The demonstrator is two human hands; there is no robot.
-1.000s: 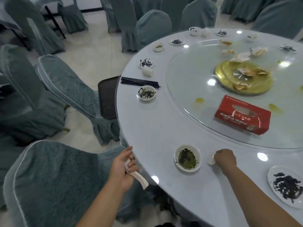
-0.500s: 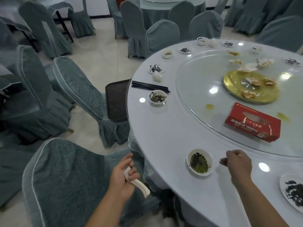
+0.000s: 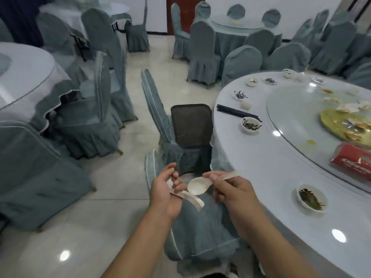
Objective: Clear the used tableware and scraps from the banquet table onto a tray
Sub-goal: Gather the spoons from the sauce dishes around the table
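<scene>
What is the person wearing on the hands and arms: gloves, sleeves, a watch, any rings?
Nothing shows. The left hand and right hand are ungloved, both forearms are bare to the frame edge, and no watch, bracelet or ring is visible.

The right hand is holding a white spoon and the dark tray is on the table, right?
Not quite. The right hand does hold the white spoon, but the dark tray rests on a chair beside the table, as the head view shows.

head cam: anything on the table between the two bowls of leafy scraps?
Nothing. In the head view the table is bare between the near bowl and the far bowl.
</scene>
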